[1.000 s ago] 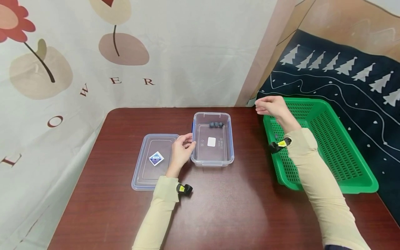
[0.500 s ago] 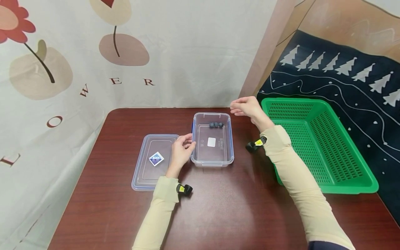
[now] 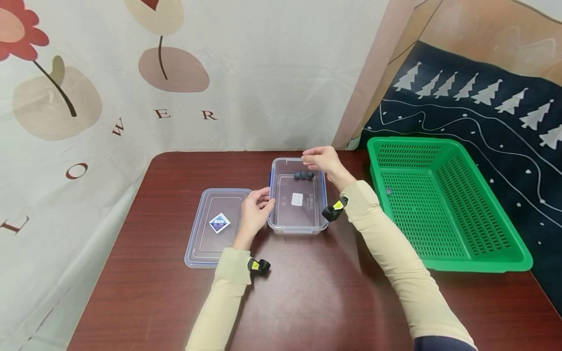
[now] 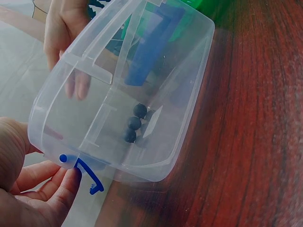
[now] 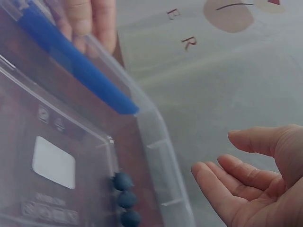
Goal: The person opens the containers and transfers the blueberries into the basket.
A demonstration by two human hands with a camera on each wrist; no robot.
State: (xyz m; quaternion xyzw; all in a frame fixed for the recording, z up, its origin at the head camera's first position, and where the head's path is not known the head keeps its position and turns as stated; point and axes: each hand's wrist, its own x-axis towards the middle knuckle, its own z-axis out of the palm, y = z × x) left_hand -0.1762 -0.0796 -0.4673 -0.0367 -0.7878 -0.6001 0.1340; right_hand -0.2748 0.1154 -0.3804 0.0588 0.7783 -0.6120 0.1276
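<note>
A clear plastic box (image 3: 297,218) with blue side latches stands uncovered on the table. Three blueberries (image 3: 304,175) lie in a row at its far end. My left hand (image 3: 254,212) holds the box's left rim, thumb over the edge and fingers outside by a hanging blue latch (image 4: 90,176). Over the far right corner is my right hand (image 3: 324,161); in the right wrist view its thumb stands apart from its fingers (image 5: 213,189), with nothing visible between them. One small dark round thing (image 3: 388,191) sits in the green basket (image 3: 448,265), too small to make out.
The box's clear lid (image 3: 206,253), with a blue and white label, lies left of the box, partly under my left hand. The basket occupies the right end of the dark red table (image 3: 307,302). A pale flower-print cloth (image 3: 272,97) hangs behind the far edge.
My right hand has travelled left from above the green basket to the box's far right corner. My left hand, the box and the lid have stayed put.
</note>
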